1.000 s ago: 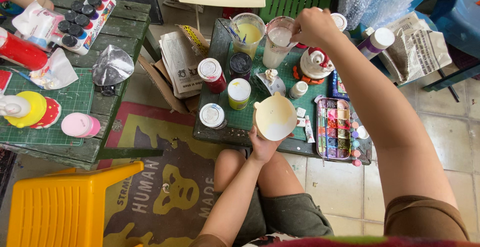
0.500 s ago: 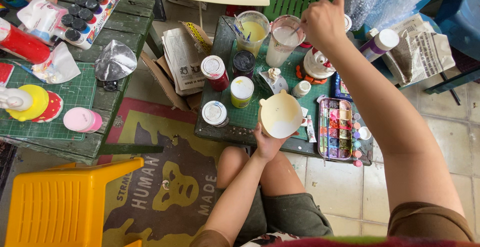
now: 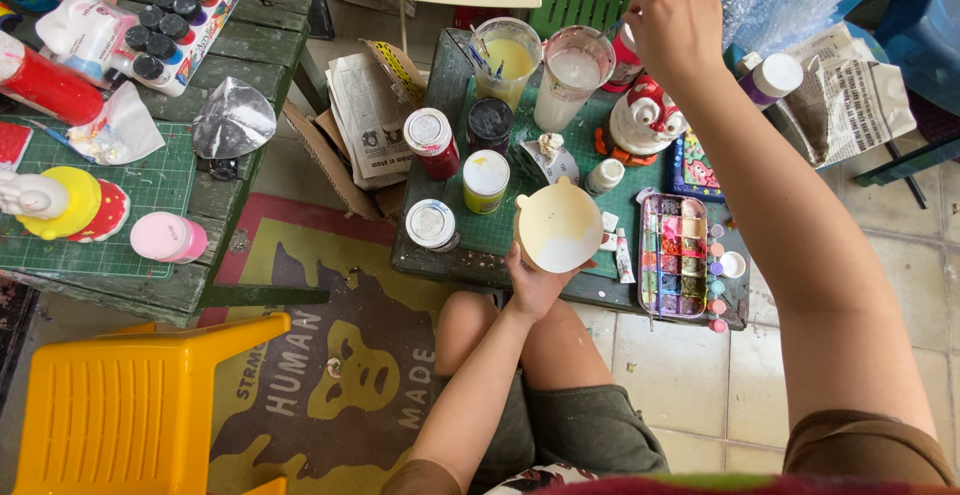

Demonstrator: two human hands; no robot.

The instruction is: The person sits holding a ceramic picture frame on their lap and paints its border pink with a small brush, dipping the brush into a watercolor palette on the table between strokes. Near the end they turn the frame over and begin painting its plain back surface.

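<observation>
Right hand (image 3: 680, 20) stayed raised, fingers curled together | left hand (image 3: 535, 280) fingers clamp cream, unpainted, eared plaster figure (image 3: 558, 227)

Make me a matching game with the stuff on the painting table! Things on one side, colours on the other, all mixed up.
Things:
1. Cup with brushes
2. Cup under the right hand
3. Flat piece held by the left hand
4. Jar beside the newspaper

Colours:
A. cream
B. red
C. yellow water
D. milky white water

Pairs: 1-C, 2-D, 3-A, 4-B

Bare arms, brown sleeves, grey-green shorts
</observation>
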